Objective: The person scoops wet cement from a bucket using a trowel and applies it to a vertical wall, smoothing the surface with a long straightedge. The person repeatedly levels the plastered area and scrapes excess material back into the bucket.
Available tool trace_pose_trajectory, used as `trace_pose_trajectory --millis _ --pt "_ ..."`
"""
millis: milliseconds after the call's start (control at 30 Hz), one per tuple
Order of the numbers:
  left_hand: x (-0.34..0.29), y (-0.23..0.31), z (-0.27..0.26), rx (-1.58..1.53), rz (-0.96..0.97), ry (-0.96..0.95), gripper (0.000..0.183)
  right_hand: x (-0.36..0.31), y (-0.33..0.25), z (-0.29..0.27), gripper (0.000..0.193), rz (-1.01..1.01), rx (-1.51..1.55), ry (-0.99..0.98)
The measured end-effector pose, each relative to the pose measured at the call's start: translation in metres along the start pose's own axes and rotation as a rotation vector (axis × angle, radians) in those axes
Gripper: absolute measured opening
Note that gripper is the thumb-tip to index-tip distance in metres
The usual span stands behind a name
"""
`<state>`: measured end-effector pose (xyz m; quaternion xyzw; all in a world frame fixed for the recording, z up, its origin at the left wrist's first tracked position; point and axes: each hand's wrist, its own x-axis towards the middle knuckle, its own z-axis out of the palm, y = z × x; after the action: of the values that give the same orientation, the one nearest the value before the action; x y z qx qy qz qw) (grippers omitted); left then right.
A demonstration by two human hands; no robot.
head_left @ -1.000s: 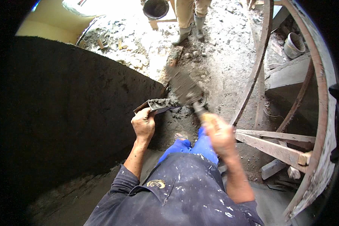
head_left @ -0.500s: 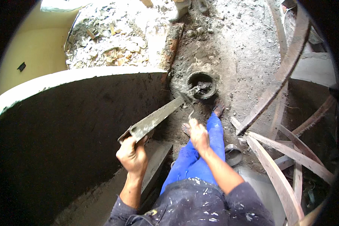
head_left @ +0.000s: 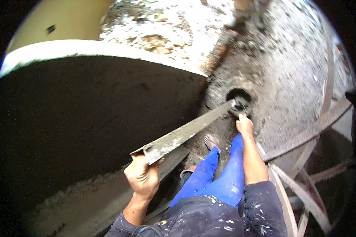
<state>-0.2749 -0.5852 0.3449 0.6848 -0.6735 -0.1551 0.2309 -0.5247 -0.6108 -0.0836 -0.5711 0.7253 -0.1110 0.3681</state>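
Observation:
My left hand (head_left: 142,179) is closed around the near end of a long grey straightedge (head_left: 188,131), a channel-shaped bar smeared with mortar. The bar slants away to the right, its far end at the bucket (head_left: 235,92). That round bucket stands on the ground beyond my feet and holds wet mortar. My right hand (head_left: 245,125) grips a trowel (head_left: 244,109), reaching to the bucket's near side. The trowel is small and blurred here; its blade cannot be made out clearly against the mortar and the bar's tip.
A dark, curved low wall (head_left: 95,110) with a pale top runs along the left, a ledge (head_left: 103,203) at its foot. Broken rubble (head_left: 158,37) lies beyond it. Curved wooden pieces (head_left: 304,193) are piled on the right. Rough dirt ground (head_left: 288,94) stretches ahead.
My right hand with the trowel has moved forward from beside the straightedge to the bucket. The bar's far end now reaches the bucket, and the whole view has turned.

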Motion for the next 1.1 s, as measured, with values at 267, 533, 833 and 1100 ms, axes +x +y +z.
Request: trace_pose_trajectory --millis 267,533,833,1100 --pt "-0.039 -0.013 -0.111 -0.215 -0.198 0.210 0.013 -0.057 -0.080 -0.019 0.085 0.752 1.238 -0.493" --pt "-0.143 -0.060 -0.212 -0.307 -0.329 0.300 0.009 -0.079 -0.220 -0.071 0.060 0.698 1.833 -0.469" --pt "-0.201 -0.182 -0.113 -0.363 -0.756 0.810 0.029 0.018 -0.348 -0.129 0.058 0.141 1.456 -0.539" --pt "-0.177 -0.274 -0.072 -0.507 -0.811 0.784 0.034 0.066 -0.411 -0.104 0.028 -0.019 1.298 -0.338"
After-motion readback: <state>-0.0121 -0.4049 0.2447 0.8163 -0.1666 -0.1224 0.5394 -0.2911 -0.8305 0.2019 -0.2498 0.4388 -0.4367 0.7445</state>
